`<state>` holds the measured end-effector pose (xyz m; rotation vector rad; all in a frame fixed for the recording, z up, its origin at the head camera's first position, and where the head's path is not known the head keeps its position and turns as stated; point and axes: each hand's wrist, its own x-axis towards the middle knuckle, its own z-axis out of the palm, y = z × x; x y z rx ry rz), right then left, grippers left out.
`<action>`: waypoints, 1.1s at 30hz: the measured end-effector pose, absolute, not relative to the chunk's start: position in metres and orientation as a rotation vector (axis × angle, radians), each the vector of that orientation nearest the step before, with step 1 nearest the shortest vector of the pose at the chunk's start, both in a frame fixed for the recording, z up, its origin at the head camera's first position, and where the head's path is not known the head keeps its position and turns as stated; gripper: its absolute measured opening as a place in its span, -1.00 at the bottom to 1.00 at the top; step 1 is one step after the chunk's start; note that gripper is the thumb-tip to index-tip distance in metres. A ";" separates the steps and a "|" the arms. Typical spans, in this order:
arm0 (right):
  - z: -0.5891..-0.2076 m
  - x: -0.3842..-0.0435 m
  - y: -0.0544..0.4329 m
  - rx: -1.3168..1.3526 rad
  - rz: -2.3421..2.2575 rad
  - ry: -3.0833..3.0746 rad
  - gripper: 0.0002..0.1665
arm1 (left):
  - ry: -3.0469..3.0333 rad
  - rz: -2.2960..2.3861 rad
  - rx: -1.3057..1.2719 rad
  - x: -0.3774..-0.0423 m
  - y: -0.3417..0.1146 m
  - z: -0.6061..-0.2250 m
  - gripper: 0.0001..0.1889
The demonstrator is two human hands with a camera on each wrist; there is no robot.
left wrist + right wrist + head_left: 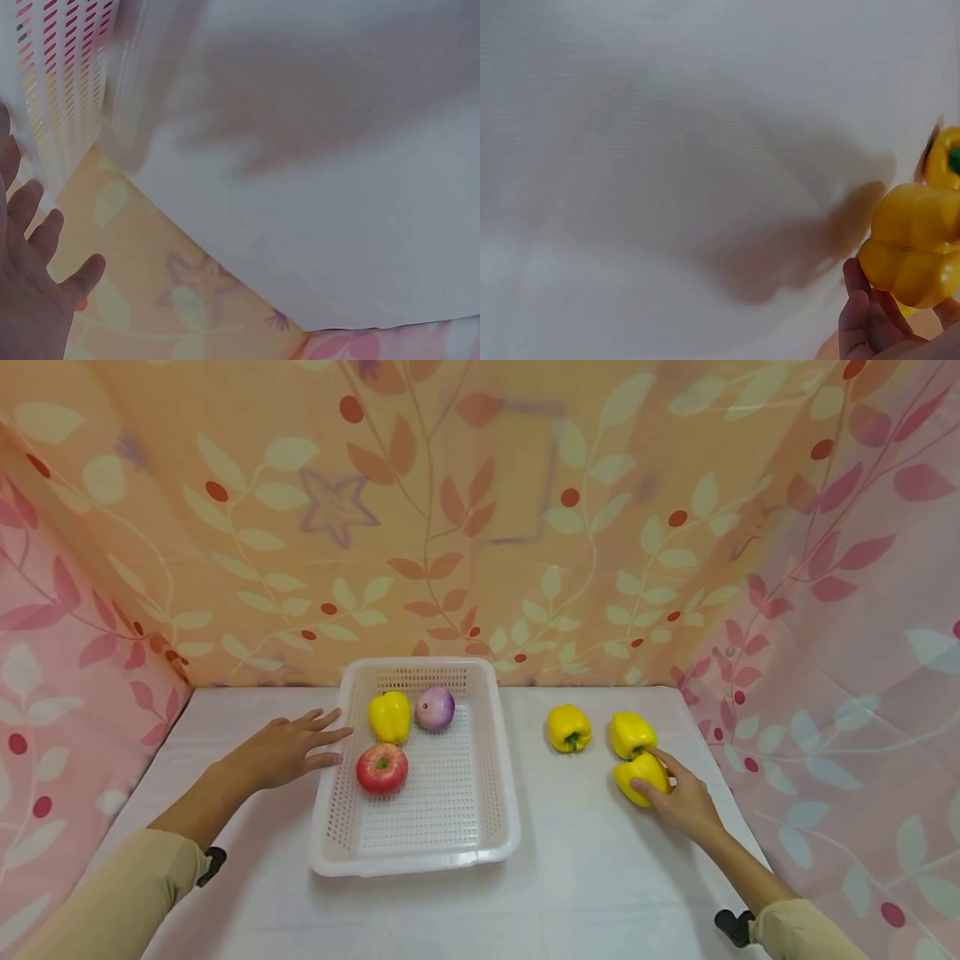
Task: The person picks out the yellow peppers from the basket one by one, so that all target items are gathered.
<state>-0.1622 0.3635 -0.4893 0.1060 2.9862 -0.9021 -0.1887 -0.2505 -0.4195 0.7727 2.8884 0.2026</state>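
My right hand (686,802) grips a yellow bell pepper (640,779) at the right of the table, thumb on the near side and fingers behind. In the right wrist view the same pepper (911,244) sits in the fingers, above its shadow. Just behind it is a second yellow pepper (632,734), and a third pepper (569,728) lies farther left. My left hand (288,752) has its fingers spread, fingertips right at the left rim of the white plastic basket (510,827). Its fingers (45,232) show beside the basket's slotted wall (71,82) in the left wrist view.
Inside the basket lie a yellow pepper (390,717), a purple onion-like vegetable (435,708) and a red apple (382,769), all toward its back and left. A white cloth covers the table (570,877). Patterned curtains (465,527) enclose the back and both sides.
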 end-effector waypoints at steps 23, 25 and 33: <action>-0.495 -0.169 0.382 0.208 -0.942 2.749 0.08 | 2.891 0.266 0.784 -0.185 -0.252 -0.417 -0.41; -0.493 -0.169 0.382 0.212 -0.942 2.733 0.08 | 2.889 0.273 0.790 -0.185 -0.252 -0.417 -0.41; -0.489 -0.167 0.379 0.208 -0.971 2.702 0.07 | 2.885 0.285 0.790 -0.186 -0.250 -0.418 -0.42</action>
